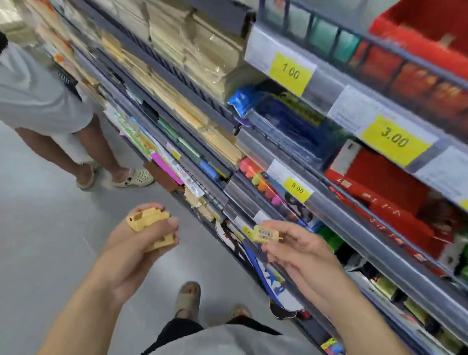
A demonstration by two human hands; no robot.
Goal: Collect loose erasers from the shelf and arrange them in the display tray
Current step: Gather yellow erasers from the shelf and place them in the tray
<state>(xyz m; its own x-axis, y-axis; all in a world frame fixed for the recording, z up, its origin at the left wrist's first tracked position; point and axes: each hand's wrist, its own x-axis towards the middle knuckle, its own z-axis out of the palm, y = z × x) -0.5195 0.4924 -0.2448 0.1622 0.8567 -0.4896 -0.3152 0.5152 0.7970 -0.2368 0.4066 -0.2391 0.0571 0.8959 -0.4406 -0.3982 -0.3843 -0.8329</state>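
Note:
My left hand [137,251] grips a bunch of yellow erasers [147,219], fingers curled round them, over the grey floor in front of the shelf. To its right, my right hand [297,252] pinches a single yellow eraser [266,234] with a barcode label between thumb and fingertips, close to the lower shelf edge. No display tray is in view. The picture is blurred by motion.
Shelving [364,215] runs from far left to near right, packed with envelopes, coloured paper and red boxes, with yellow price tags [290,73] on its rails. Another person [37,100] stands at the left by the shelf. The floor [26,245] spreads below.

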